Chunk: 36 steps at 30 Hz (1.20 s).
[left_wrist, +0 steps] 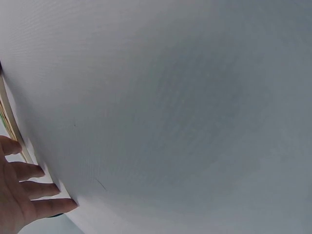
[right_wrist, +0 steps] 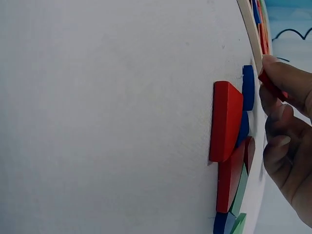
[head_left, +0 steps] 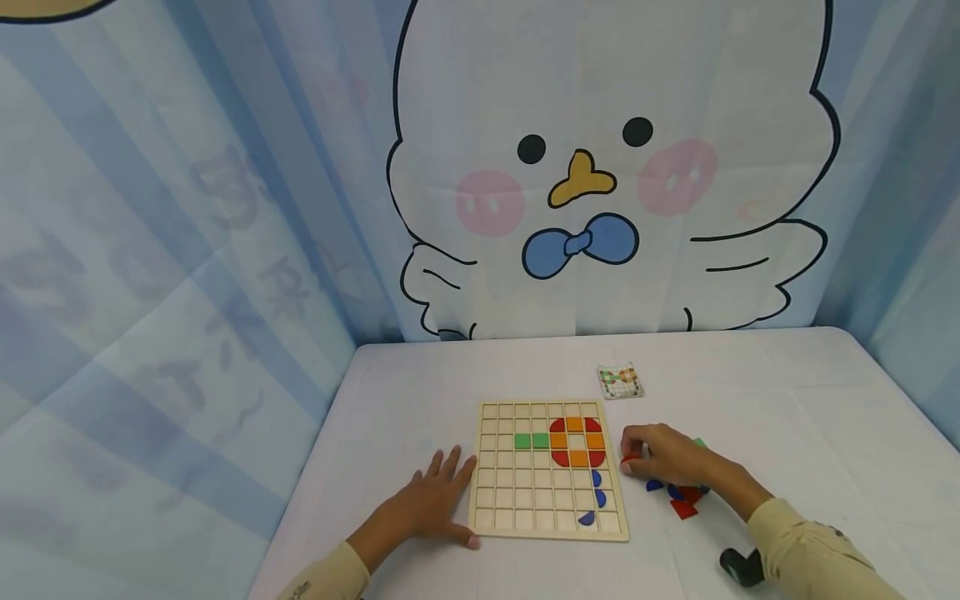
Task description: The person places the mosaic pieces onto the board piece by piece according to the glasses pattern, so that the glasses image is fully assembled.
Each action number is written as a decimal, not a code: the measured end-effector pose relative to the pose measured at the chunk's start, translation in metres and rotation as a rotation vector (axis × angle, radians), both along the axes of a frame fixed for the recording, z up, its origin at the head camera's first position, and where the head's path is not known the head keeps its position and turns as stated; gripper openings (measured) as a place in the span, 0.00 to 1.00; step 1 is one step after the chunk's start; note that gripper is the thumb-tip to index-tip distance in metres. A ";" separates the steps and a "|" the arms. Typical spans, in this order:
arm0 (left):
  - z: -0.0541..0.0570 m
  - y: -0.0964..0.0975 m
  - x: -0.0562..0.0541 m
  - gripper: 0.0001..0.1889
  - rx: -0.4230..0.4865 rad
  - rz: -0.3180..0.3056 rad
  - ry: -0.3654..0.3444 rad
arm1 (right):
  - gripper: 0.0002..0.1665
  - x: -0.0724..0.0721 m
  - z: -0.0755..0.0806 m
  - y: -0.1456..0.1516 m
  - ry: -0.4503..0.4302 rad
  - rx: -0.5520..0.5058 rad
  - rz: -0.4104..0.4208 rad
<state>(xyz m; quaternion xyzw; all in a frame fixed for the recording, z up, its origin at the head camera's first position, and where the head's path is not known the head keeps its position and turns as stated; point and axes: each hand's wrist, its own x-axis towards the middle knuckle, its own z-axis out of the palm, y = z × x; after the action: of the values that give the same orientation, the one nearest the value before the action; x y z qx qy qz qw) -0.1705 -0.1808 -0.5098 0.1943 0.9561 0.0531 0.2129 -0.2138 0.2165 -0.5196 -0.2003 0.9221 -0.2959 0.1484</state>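
A wooden grid board [head_left: 516, 497] lies on the table. In it are two green squares [head_left: 531, 442] and a ring of orange squares [head_left: 574, 424] and red quarter-circle pieces [head_left: 557, 458]. Several blue half-round pieces [head_left: 601, 498] lie in its lower right cells. My left hand [head_left: 431, 507] rests with fingers spread at the board's left edge. Just off the right edge, my right hand [head_left: 666, 454] pinches a small red piece [right_wrist: 273, 86] between thumb and forefinger; its full shape is hidden by the fingers.
Loose red pieces [head_left: 684, 508], blue pieces [head_left: 655, 485] and green ones lie partly under the right wrist. A small pattern card [head_left: 620, 382] sits behind the board. Beside the right sleeve is a black object [head_left: 741, 567]. A printed curtain [head_left: 330, 167] hangs around the table.
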 end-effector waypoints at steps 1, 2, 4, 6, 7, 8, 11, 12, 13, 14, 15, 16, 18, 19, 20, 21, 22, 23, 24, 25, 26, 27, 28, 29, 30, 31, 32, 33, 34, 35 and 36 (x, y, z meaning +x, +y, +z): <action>0.000 0.000 0.000 0.64 -0.001 0.000 0.000 | 0.07 -0.001 0.000 0.000 0.006 -0.015 0.006; 0.001 0.000 0.000 0.64 -0.003 0.000 0.001 | 0.06 -0.002 0.001 0.001 0.012 -0.031 0.012; 0.001 0.001 0.000 0.64 -0.004 0.001 0.000 | 0.05 -0.004 0.002 0.001 0.030 -0.069 0.032; 0.001 0.001 0.000 0.65 -0.007 0.006 -0.003 | 0.05 -0.006 0.003 0.000 0.039 -0.097 0.042; 0.000 0.001 0.000 0.65 -0.008 0.008 -0.004 | 0.05 -0.008 0.004 0.000 0.040 -0.103 0.041; 0.000 0.001 -0.001 0.65 -0.011 0.009 -0.005 | 0.06 -0.009 0.004 -0.001 0.039 -0.111 0.044; -0.002 0.001 -0.001 0.65 -0.015 0.011 -0.006 | 0.08 -0.013 0.005 -0.004 0.026 -0.119 0.030; -0.002 0.001 -0.001 0.65 -0.016 0.010 -0.006 | 0.09 -0.014 0.006 -0.005 0.024 -0.123 0.028; -0.002 0.001 -0.001 0.65 -0.016 0.010 -0.006 | 0.10 -0.015 0.006 -0.006 0.021 -0.124 0.022; -0.002 0.001 -0.001 0.65 -0.016 0.010 -0.006 | 0.10 -0.016 0.007 -0.008 0.019 -0.128 0.021; -0.002 0.001 -0.001 0.65 -0.016 0.010 -0.006 | 0.10 -0.017 0.007 -0.009 0.020 -0.129 0.018; -0.001 0.001 -0.001 0.65 -0.016 0.011 -0.006 | 0.11 -0.018 0.008 -0.011 0.024 -0.130 0.018; -0.001 0.002 -0.001 0.65 -0.015 0.011 -0.006 | 0.11 -0.020 0.010 -0.015 0.022 -0.141 0.020; -0.001 0.002 -0.001 0.65 -0.015 0.011 -0.005 | 0.11 -0.021 0.011 -0.017 0.022 -0.147 0.021; 0.000 0.002 -0.001 0.65 -0.015 0.011 -0.005 | 0.12 -0.022 0.012 -0.019 0.022 -0.156 0.024; 0.000 0.002 -0.001 0.65 -0.014 0.009 -0.003 | 0.12 -0.023 0.013 -0.022 0.019 -0.164 0.024; 0.000 0.002 -0.001 0.65 -0.013 0.009 -0.002 | 0.13 -0.024 0.014 -0.024 0.016 -0.177 0.028; 0.001 0.002 -0.001 0.65 -0.013 0.008 -0.001 | 0.13 -0.025 0.014 -0.027 0.012 -0.187 0.026; 0.001 0.002 0.000 0.65 -0.012 0.008 -0.001 | 0.14 -0.026 0.014 -0.031 0.012 -0.199 0.027; 0.001 0.001 0.000 0.65 -0.013 0.007 0.000 | 0.14 -0.027 0.015 -0.034 0.012 -0.207 0.021; 0.001 0.001 0.000 0.65 -0.012 0.008 -0.001 | 0.14 -0.028 0.015 -0.037 0.014 -0.212 0.016; 0.001 0.001 -0.001 0.65 -0.012 0.008 -0.001 | 0.15 -0.029 0.015 -0.041 0.021 -0.217 0.015; 0.001 0.001 -0.001 0.65 -0.014 0.008 0.000 | 0.15 -0.031 0.015 -0.044 0.030 -0.221 0.014; 0.000 0.001 -0.001 0.65 -0.014 0.008 0.000 | 0.14 -0.033 0.014 -0.048 0.042 -0.220 0.009; 0.000 0.001 -0.001 0.65 -0.015 0.008 0.000 | 0.14 -0.035 0.014 -0.051 0.049 -0.223 0.008; -0.001 0.001 -0.001 0.65 -0.017 0.007 0.001 | 0.13 -0.037 0.013 -0.055 0.055 -0.223 0.006; -0.001 0.001 -0.001 0.65 -0.017 0.007 0.001 | 0.13 -0.039 0.012 -0.058 0.067 -0.223 0.013; -0.001 0.001 -0.001 0.65 -0.018 0.006 0.002 | 0.13 -0.041 0.011 -0.062 0.075 -0.222 0.020; -0.001 0.001 -0.001 0.65 -0.018 0.006 0.002 | 0.12 -0.043 0.010 -0.066 0.079 -0.223 0.028; -0.001 0.001 -0.001 0.65 -0.018 0.006 0.001 | 0.12 -0.044 0.009 -0.070 0.085 -0.223 0.035; -0.002 0.001 -0.001 0.65 -0.017 0.006 0.001 | 0.12 -0.046 0.008 -0.074 0.083 -0.223 0.040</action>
<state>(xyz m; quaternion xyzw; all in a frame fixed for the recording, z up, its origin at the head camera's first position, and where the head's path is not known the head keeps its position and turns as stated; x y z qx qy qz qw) -0.1717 -0.1801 -0.5116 0.1898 0.9572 0.0454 0.2138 -0.2594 0.1427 -0.5116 -0.2458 0.8848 -0.3848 0.0927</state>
